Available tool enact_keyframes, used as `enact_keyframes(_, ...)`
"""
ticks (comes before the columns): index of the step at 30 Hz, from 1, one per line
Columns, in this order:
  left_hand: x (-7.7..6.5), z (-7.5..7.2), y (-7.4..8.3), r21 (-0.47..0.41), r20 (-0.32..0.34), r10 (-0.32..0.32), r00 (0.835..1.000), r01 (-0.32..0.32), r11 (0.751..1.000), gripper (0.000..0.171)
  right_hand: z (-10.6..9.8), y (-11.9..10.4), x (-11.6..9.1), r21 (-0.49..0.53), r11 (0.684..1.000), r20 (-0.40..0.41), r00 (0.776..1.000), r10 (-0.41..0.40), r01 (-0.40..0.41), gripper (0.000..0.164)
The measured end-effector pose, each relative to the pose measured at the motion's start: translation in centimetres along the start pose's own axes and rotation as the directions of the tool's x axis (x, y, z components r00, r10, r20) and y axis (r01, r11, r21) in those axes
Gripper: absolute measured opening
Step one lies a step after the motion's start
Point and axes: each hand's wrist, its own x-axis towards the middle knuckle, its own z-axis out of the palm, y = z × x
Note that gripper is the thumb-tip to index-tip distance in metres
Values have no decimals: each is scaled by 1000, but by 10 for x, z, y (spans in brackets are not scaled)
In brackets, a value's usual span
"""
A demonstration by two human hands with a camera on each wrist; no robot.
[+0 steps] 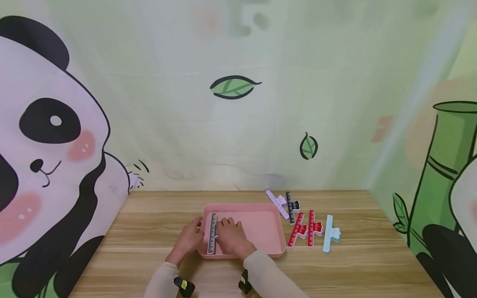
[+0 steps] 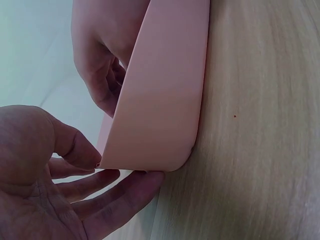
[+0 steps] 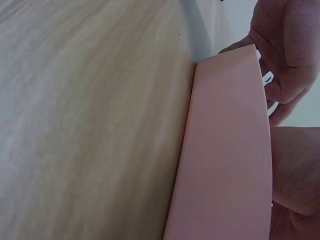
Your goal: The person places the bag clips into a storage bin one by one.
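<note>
A shallow pink tray rests on the table. Inside it, along the left side, lies a black-and-white ruler clip, its handle side covered by fingers. My right hand reaches into the tray with curled fingers and holds that clip at its right side. At the tray's left end is my left hand; in the left wrist view its thumb meets the rim and its fingers lie against the outer wall, pinching the tray edge. The wall hides the right fingertips in the left wrist view.
Right of the tray lie a lilac clip, a black clip, two red clips and a light blue clip. A cloth backdrop with a printed panda stands behind the wooden table.
</note>
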Motion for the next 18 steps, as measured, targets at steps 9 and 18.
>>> enact_keyframes(9,0,1,0,-11,0,-8,1000,8,1000,52,2,-2,1,17,1000,1,1000,3,-3,50)
enact_keyframes(18,-3,-1,3,-32,10,-38,999,38,999,52,4,-3,3,31,999,6,1000,16,-16,56)
